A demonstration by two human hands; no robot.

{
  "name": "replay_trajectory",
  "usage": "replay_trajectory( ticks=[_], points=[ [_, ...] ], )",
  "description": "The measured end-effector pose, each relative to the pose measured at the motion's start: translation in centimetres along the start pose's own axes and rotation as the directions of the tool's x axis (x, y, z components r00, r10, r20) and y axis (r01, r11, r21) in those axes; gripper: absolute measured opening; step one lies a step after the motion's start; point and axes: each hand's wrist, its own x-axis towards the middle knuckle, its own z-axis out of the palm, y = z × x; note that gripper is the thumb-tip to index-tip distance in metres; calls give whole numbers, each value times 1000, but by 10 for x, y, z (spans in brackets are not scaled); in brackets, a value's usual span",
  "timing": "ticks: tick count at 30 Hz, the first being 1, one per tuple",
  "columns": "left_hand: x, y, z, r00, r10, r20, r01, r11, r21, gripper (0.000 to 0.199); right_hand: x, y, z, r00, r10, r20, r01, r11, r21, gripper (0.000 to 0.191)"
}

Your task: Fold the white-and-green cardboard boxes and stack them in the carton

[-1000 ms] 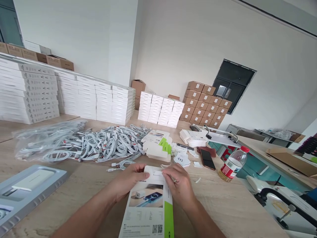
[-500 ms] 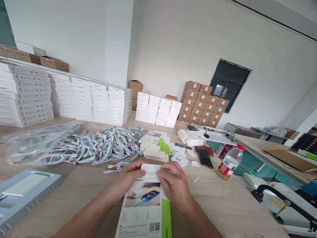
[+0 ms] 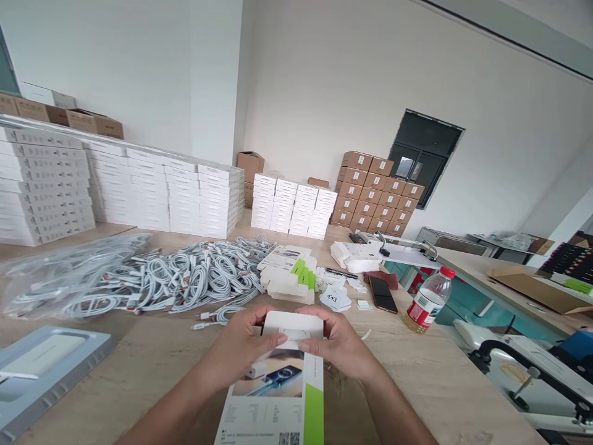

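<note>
A white and green printed packaging box [image 3: 273,402] stretches from the bottom edge up to my hands, its photo of a phone and charger facing me. The white end flap [image 3: 296,322] stands up at its far end. My left hand [image 3: 252,340] grips that end from the left, thumb pressed on the flap. From the right, my right hand [image 3: 336,340] holds the same end, with its thumb also at the flap's base. The fingers behind the flap are partly hidden. Beyond lie flattened printed cartons [image 3: 290,275] and a heap of pale charging cables [image 3: 199,272].
A grey tray with a white device [image 3: 55,371] lies at the left. White boxes [image 3: 162,191] are stacked along the back. To the right are a phone [image 3: 383,293], a bottle with a red cap [image 3: 428,303], paper cards [image 3: 334,298] and a clamp-like machine [image 3: 523,377].
The end flap now stands more upright and broader to view. My right hand has shifted from pinching at the flap to holding the box's right side, its thumb on the front.
</note>
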Motion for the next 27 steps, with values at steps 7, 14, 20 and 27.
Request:
replay_trajectory(
  ticks=[7,14,20,27],
  points=[
    [0,-4,1,999,25,26,-26,1000,6,20,0,-2,3,997,-14,-72,14,1000,-5,48],
    [-3,-3,4,999,31,-21,-29,995,91,25,1,-1,5,994,-15,-107,12,999,-32,45],
    [-4,-5,5,996,68,-50,-65,996,62,22,1,-2,8,984,-59,-166,50,997,-57,40],
    [-1,-9,5,993,73,-95,-70,997,35,20,0,-4,12,974,-46,-224,42,999,-20,32]
  ],
)
